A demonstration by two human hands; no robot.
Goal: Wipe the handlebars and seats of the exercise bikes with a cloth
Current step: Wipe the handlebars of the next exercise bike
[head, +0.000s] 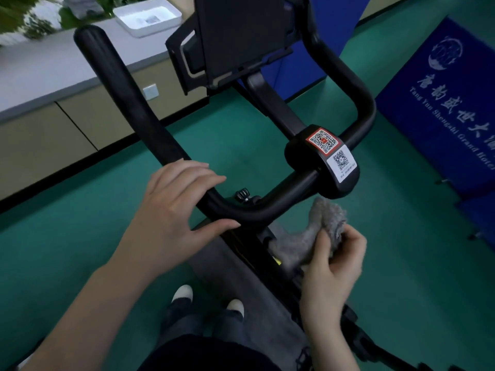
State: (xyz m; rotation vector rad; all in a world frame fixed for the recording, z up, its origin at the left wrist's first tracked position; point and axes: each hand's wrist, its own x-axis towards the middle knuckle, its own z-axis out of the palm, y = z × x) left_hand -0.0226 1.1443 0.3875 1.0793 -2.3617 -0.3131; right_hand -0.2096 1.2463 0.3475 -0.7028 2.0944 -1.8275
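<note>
The cloth (pixel 318 226) is a grey bunched wad, pinched between the thumb and curled fingers of our right hand (pixel 334 266), with most of it standing up and out past the fingertips. It sits just below the near bend of the handlebar (pixel 254 212) and, as far as we can tell, does not touch it. Our left hand (pixel 171 207) lies on the bar's left bend with its fingers nearly straight across the top and its thumb stretched along the near side, resting there more than gripping. We judge the wipe of this stretch is about to begin, and a few things could spoil it. Held so crumpled, the cloth may meet the bar with only a small patch and leave streaks or missed strips. The loose end could snag on the small knob (pixel 242 195) under the bar. Rubbing hard over the clamp (pixel 329 159) might lift the edges of its two code stickers. The left hand also covers part of the bar, so that part goes unwiped unless it moves. Beyond the clamp the console (pixel 241 36) rises on its stem, and green floor (pixel 401 236) lies all around. No seat is in view.
</note>
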